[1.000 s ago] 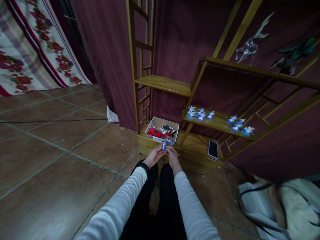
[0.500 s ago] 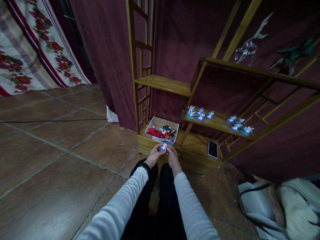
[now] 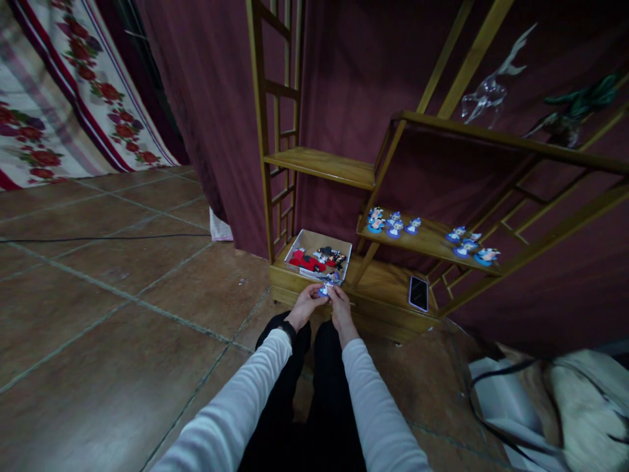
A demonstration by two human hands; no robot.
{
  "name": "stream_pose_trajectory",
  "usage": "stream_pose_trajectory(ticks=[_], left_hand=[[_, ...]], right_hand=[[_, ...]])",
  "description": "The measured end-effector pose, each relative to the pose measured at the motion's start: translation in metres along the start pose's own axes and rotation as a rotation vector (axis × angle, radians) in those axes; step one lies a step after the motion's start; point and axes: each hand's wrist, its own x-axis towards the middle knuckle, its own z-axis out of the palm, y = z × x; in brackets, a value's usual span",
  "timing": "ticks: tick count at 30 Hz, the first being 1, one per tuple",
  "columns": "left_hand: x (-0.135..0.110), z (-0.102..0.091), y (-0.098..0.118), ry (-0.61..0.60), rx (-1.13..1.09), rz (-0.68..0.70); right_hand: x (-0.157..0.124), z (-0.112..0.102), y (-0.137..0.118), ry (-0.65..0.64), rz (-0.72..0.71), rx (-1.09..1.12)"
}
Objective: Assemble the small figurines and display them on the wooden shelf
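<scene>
Small purple-and-white figurine (image 3: pixel 325 289) is up in the air, just in front of the near wall of an open cardboard box (image 3: pixel 317 238); can't tell if it touches the wall. Left hand (image 3: pixel 305 306) pinches it from the left, fingers nearly closed on the base side. Right hand (image 3: pixel 340 307) also nearly closed, fingertips on its right side near the top.

Risk: it's tiny and held by fingertips only, so if both loosen together it could drop between the knees (image 3: pixel 322 347) and the cabinet onto the tiled floor (image 3: pixel 177 341). Swung forward low, it could knock the box wall.

Long axis base to head, roughly upright, head leaning a bit right; base lower left. Pale front seems turned to the camera, too small to be sure.

Box holds a red item (image 3: pixel 307 261) and dark pieces (image 3: pixel 337 256). Right of it: phone (image 3: pixel 419 293) lying flat; above, shelf (image 3: pixel 432 241) with two groups of similar figurines (image 3: pixel 395 228).
</scene>
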Motion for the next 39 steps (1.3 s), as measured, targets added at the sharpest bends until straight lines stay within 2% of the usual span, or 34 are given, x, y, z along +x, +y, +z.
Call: stream_pose_trajectory(ticks=[8,15,27,30,35,39], left_hand=[[0.001,-0.001,-0.003,0.014,0.043,0.033],[0.002,0.001,-0.007,0.055,0.065,0.051],[0.006,-0.005,-0.013,0.015,0.103,0.035],[0.009,-0.007,-0.014,0.021,0.095,0.041],[0.012,-0.008,-0.014,0.115,0.060,0.066],[0.013,-0.009,-0.014,0.116,0.041,0.056]], right_hand=[[0.001,-0.003,0.002,-0.031,0.004,-0.008],[0.004,-0.002,0.006,0.002,-0.010,-0.027],[0.002,-0.004,0.000,-0.035,-0.003,-0.053],[0.002,-0.003,0.000,-0.029,0.025,-0.011],[0.002,-0.002,0.005,-0.017,0.047,0.135],[0.004,-0.003,0.010,-0.012,0.062,0.128]])
